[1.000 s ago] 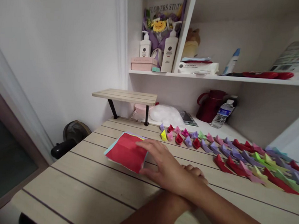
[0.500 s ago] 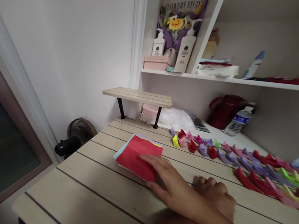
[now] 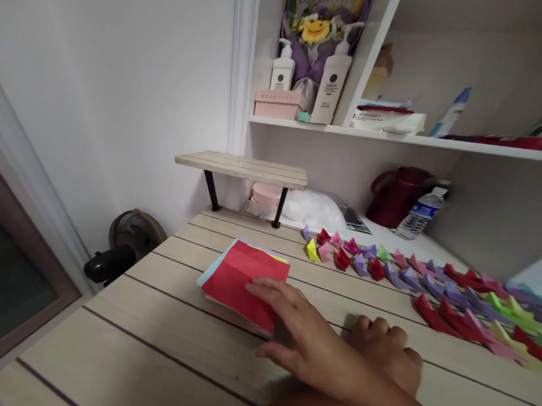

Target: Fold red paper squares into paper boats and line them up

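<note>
A stack of square coloured paper (image 3: pixel 244 274) lies on the slatted wooden table, a red sheet on top with light blue, yellow and purple edges showing beneath. From the right, my right hand (image 3: pixel 292 316) reaches over it, open, fingers stretched over the red sheet's right part. Its thumb sits apart, below the stack's near corner. My left hand (image 3: pixel 385 351) rests on the table further right, curled into a fist, with my right forearm crossing over the left arm. Whatever the fist may hold is hidden. Rows of folded paper boats (image 3: pixel 412 277) stand beyond it.
A small raised wooden shelf (image 3: pixel 246 165) stands at the table's back left. Behind the boats are a dark red jug (image 3: pixel 396 197) and a water bottle (image 3: pixel 422 214). A black fan (image 3: pixel 128 241) is beyond the left edge. Pump bottles (image 3: pixel 334 85) occupy the white shelf above.
The view has shifted slightly, so the scene sits a little further left. My right thumb has moved a bit away from the stack's near edge. The left fist stays in place.
</note>
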`<action>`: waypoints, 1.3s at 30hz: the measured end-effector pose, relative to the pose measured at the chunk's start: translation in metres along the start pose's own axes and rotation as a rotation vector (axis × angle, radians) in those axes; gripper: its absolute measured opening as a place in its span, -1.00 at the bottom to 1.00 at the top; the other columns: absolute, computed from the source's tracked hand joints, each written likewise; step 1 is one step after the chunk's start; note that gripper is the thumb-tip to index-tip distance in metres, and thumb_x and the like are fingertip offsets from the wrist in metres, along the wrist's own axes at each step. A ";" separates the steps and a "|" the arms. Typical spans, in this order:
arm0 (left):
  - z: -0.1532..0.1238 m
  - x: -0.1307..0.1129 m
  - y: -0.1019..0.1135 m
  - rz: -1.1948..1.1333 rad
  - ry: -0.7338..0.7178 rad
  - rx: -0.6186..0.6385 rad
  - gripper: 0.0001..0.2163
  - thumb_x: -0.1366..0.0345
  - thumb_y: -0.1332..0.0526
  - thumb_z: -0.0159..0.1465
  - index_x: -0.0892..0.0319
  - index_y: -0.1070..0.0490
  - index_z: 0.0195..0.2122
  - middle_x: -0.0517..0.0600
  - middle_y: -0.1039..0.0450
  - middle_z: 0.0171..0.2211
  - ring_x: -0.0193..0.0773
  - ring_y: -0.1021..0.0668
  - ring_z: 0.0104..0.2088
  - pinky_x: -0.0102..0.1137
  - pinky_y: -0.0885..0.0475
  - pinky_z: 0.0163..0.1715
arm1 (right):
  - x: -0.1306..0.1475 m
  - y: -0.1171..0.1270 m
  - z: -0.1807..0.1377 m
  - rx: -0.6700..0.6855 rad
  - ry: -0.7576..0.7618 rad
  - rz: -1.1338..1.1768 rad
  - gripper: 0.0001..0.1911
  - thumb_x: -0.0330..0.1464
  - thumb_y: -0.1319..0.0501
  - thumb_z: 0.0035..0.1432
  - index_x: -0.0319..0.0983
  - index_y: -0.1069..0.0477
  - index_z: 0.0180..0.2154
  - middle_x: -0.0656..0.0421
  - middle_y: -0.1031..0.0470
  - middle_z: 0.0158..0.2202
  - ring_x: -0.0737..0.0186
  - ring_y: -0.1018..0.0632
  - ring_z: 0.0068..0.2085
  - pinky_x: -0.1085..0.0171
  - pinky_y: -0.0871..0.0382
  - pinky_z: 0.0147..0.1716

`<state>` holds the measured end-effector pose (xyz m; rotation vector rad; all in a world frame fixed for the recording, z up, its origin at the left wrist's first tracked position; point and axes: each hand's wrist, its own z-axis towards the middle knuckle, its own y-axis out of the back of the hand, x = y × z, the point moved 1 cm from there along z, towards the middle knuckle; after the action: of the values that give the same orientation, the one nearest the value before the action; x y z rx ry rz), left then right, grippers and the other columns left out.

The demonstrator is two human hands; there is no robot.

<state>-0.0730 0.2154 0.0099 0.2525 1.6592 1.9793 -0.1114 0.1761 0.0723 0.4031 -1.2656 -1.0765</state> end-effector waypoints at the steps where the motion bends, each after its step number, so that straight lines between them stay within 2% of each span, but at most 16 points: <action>1: 0.000 0.000 0.000 0.004 0.000 -0.003 -0.76 0.30 -0.04 0.31 0.22 -0.50 -0.23 0.07 -0.46 -0.17 -0.13 -0.40 -0.11 -0.24 -0.21 -0.27 | 0.000 0.000 0.000 -0.006 0.002 0.002 -0.27 -0.37 -0.31 0.16 0.01 -0.09 0.29 0.12 -0.19 0.30 0.05 -0.24 0.29 0.01 -0.16 0.26; 5: 0.000 0.000 0.000 0.009 -0.001 -0.009 -0.74 0.33 0.00 0.33 0.20 -0.50 -0.23 0.07 -0.46 -0.18 -0.13 -0.40 -0.14 -0.24 -0.20 -0.29 | 0.001 0.002 0.001 -0.093 -0.004 0.061 -0.38 -0.48 -0.19 0.22 -0.03 -0.13 0.26 0.10 -0.29 0.23 0.11 -0.34 0.22 0.07 -0.25 0.22; 11: -0.001 0.000 0.000 -0.026 0.004 -0.026 -0.78 0.31 -0.06 0.31 0.20 -0.49 -0.22 0.11 -0.47 -0.20 -0.10 -0.39 -0.13 -0.22 -0.22 -0.28 | 0.002 0.004 0.001 -0.106 -0.006 0.114 -0.44 -0.45 -0.17 0.25 -0.03 -0.16 0.25 0.11 -0.32 0.22 0.12 -0.37 0.20 0.09 -0.27 0.21; 14: -0.002 -0.001 0.000 -0.048 0.014 -0.033 -0.80 0.28 -0.10 0.28 0.13 -0.49 -0.18 0.09 -0.47 -0.20 -0.08 -0.39 -0.12 -0.21 -0.23 -0.25 | 0.003 0.005 0.001 -0.110 -0.024 0.140 -0.51 -0.43 -0.14 0.30 -0.04 -0.19 0.22 0.10 -0.35 0.19 0.13 -0.39 0.18 0.09 -0.28 0.19; 16: -0.002 -0.001 -0.001 -0.059 0.020 -0.030 -0.80 0.27 -0.12 0.26 0.09 -0.49 -0.17 0.07 -0.46 -0.20 -0.07 -0.39 -0.11 -0.20 -0.24 -0.23 | 0.003 0.005 0.001 -0.095 -0.027 0.147 -0.45 -0.42 -0.21 0.25 -0.04 -0.19 0.23 0.11 -0.32 0.21 0.14 -0.36 0.20 0.10 -0.25 0.21; 18: -0.001 -0.001 -0.001 -0.064 0.025 -0.026 -0.79 0.27 -0.11 0.26 0.09 -0.50 -0.16 0.07 -0.46 -0.21 -0.07 -0.39 -0.11 -0.20 -0.24 -0.23 | 0.002 0.004 0.001 -0.068 -0.021 0.144 -0.31 -0.46 -0.31 0.14 -0.02 -0.16 0.25 0.12 -0.25 0.25 0.13 -0.32 0.24 0.10 -0.20 0.24; 20: -0.001 -0.002 -0.001 -0.064 0.026 -0.025 -0.78 0.29 -0.09 0.27 0.11 -0.50 -0.16 0.08 -0.46 -0.21 -0.08 -0.39 -0.11 -0.20 -0.24 -0.23 | 0.001 0.002 0.002 -0.071 -0.015 0.140 -0.25 -0.51 -0.33 0.08 0.00 -0.16 0.25 0.13 -0.22 0.26 0.13 -0.30 0.25 0.11 -0.19 0.25; 24: -0.001 -0.002 -0.002 -0.063 0.024 -0.024 -0.78 0.29 -0.08 0.27 0.11 -0.50 -0.17 0.09 -0.46 -0.21 -0.07 -0.38 -0.10 -0.19 -0.24 -0.22 | -0.001 0.002 0.002 -0.174 -0.012 0.144 -0.38 -0.56 -0.18 0.16 -0.02 -0.23 0.20 0.12 -0.32 0.17 0.14 -0.36 0.20 0.08 -0.23 0.22; 27: -0.001 -0.002 -0.003 -0.064 0.024 -0.026 -0.77 0.30 -0.06 0.29 0.12 -0.49 -0.17 0.09 -0.46 -0.21 -0.07 -0.38 -0.11 -0.19 -0.24 -0.22 | -0.001 0.004 0.003 -0.217 -0.005 0.146 -0.45 -0.53 -0.16 0.19 -0.03 -0.26 0.18 0.11 -0.36 0.14 0.11 -0.38 0.16 0.07 -0.26 0.19; 33: -0.001 -0.001 -0.004 -0.076 0.041 -0.025 -0.77 0.31 -0.06 0.29 0.08 -0.49 -0.14 0.09 -0.45 -0.21 -0.06 -0.38 -0.12 -0.19 -0.24 -0.22 | -0.005 0.008 0.004 -0.360 -0.071 0.113 -0.66 -0.48 -0.04 0.28 -0.11 -0.37 0.04 0.09 -0.48 -0.05 0.13 -0.50 -0.03 0.14 -0.40 -0.03; 36: -0.001 -0.001 -0.004 -0.075 0.051 -0.017 -0.77 0.31 -0.05 0.30 0.10 -0.49 -0.15 0.10 -0.45 -0.21 -0.06 -0.38 -0.14 -0.19 -0.23 -0.23 | -0.010 0.008 0.004 -0.433 -0.113 0.116 -0.68 -0.48 -0.04 0.29 -0.13 -0.38 0.01 0.10 -0.51 -0.08 0.15 -0.52 -0.05 0.16 -0.40 -0.05; 39: -0.001 -0.001 -0.001 -0.073 0.038 -0.010 -0.77 0.30 -0.05 0.31 0.10 -0.49 -0.16 0.09 -0.45 -0.20 -0.07 -0.38 -0.14 -0.21 -0.22 -0.24 | -0.013 0.007 0.004 -0.434 -0.136 0.146 -0.72 -0.45 -0.06 0.28 -0.14 -0.40 -0.02 0.11 -0.52 -0.08 0.14 -0.52 -0.02 0.16 -0.39 -0.03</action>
<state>-0.0726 0.2142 0.0089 0.1488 1.6582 1.9486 -0.1107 0.1914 0.0719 -0.0910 -1.1200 -1.2298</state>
